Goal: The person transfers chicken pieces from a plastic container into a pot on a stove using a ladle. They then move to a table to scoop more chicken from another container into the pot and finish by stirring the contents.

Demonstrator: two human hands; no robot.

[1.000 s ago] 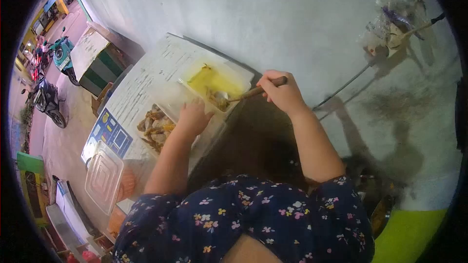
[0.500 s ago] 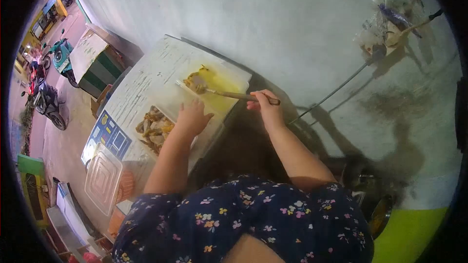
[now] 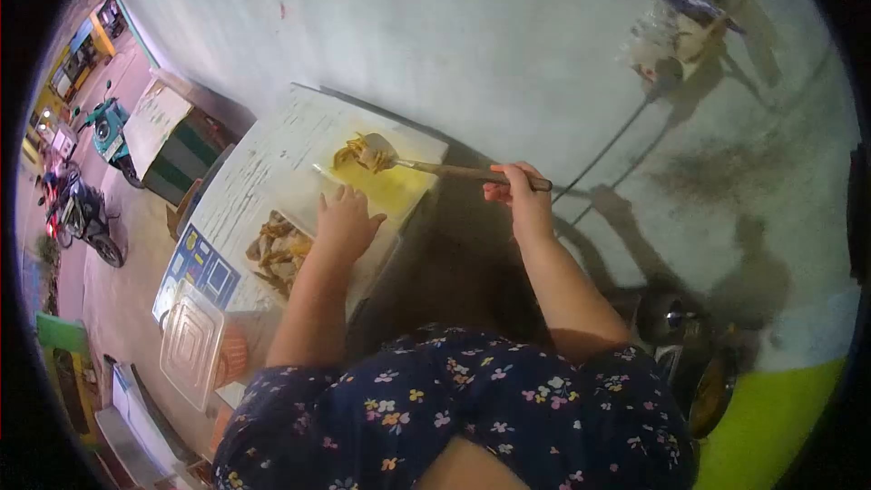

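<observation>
My right hand (image 3: 517, 192) is closed round the wooden handle of a spatula (image 3: 454, 171). Its metal head is over the left part of a shallow container (image 3: 419, 152) of yellow liquid. Yellowish-brown food pieces (image 3: 356, 152) lie under and beside the head; their exact kind is hard to make out. My left hand (image 3: 347, 222) holds nothing, fingers spread, just in front of that container's near side. Left of my left forearm, a second clear container (image 3: 304, 227) holds brownish pieces that look like raw chicken (image 3: 277, 249), partly hidden by the arm.
The containers stand on a worn white table (image 3: 272, 141) beside a pale wall (image 3: 408, 27). A clear plastic lid (image 3: 192, 340) leans by an orange basket (image 3: 232, 354). Pans (image 3: 708, 390) are low at right. Utensils and a plastic bag (image 3: 676, 32) hang on the wall. Motorbikes (image 3: 86, 209) stand outside.
My right hand has moved right with the spatula. Its head now shows above the food pieces, nearer the middle of the container. My left hand has shifted slightly left, fingers still spread.
</observation>
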